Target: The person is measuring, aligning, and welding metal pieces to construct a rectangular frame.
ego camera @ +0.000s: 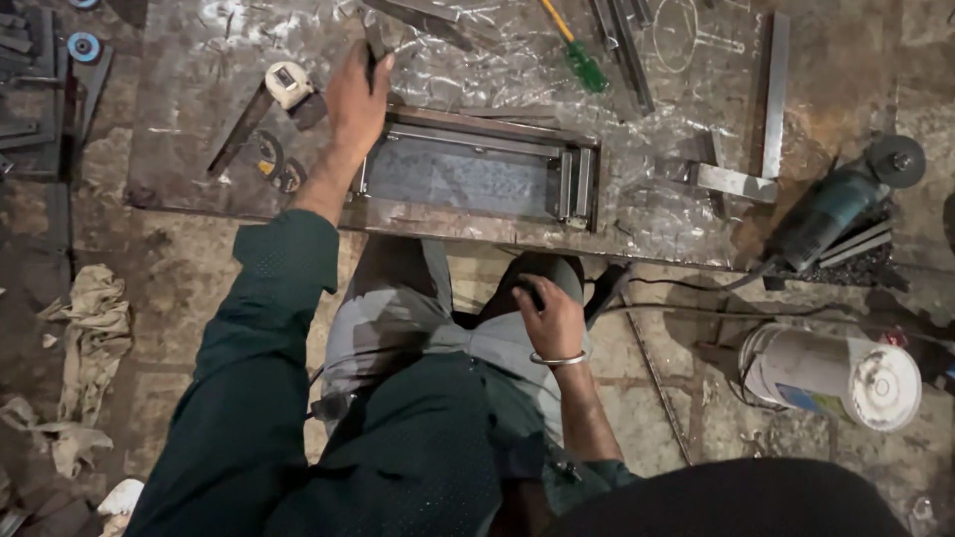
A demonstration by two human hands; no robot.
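My left hand (353,99) reaches forward over a steel work plate (199,109) and is closed around a dark narrow tool whose tip sticks up past my fingers. It hovers at the left end of a rectangular metal frame (477,169) lying on the plate. A tape measure (288,85) sits just left of that hand. My right hand (547,313), with a metal bangle on the wrist, rests on my knee and grips a dark object there that I cannot make out.
An angle grinder (836,204) lies at the plate's right edge, with metal angle pieces (771,94) beside it. A green-handled screwdriver (577,50) lies at the top. A white bucket (831,373) lies on the floor at right, rags (95,328) at left.
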